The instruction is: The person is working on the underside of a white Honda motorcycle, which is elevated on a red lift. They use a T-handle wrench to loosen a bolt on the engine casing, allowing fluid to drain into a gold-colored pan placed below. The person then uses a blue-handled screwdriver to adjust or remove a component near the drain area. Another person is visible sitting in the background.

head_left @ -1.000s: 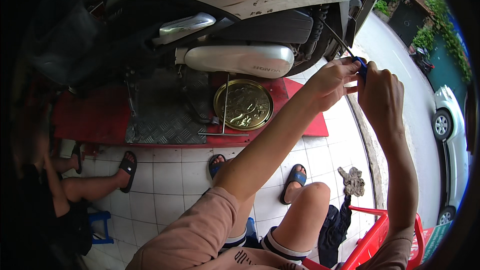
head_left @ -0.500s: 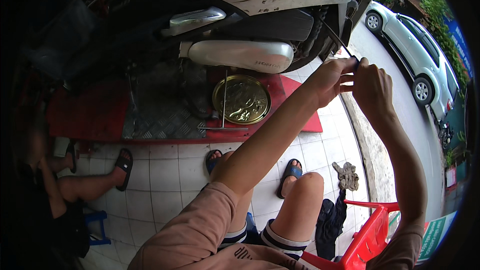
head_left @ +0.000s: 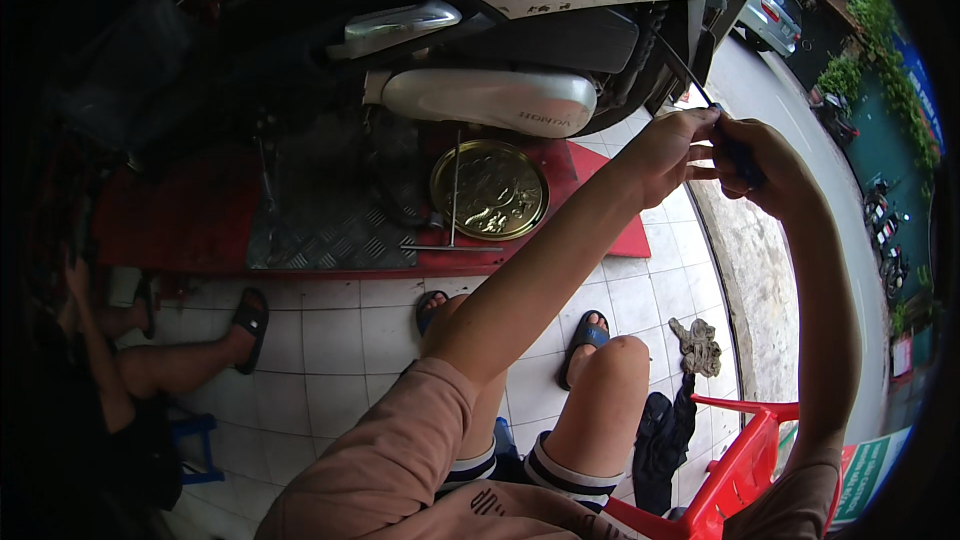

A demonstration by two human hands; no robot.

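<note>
A long screwdriver [head_left: 740,162] with a dark blue handle and a thin dark shaft slants up and left to the rear of a scooter [head_left: 490,102]. My right hand [head_left: 780,168] is closed around its handle. Where handle and shaft meet, my left hand [head_left: 668,152] pinches it between thumb and forefinger, its other fingers loosely spread below. The shaft's tip reaches in by the rear wheel and suspension, where I cannot make out what it touches.
Beneath the scooter, a round golden tray [head_left: 490,190] and a T-handle wrench [head_left: 453,230] lie on a red and metal platform [head_left: 345,230]. A red plastic chair [head_left: 745,465] and a rag [head_left: 700,348] are at lower right. Another person [head_left: 130,380] sits at left.
My right hand has turned and shifted slightly right and down along the screwdriver, so the blue handle now shows. Outside, the silver car has moved up the road.
</note>
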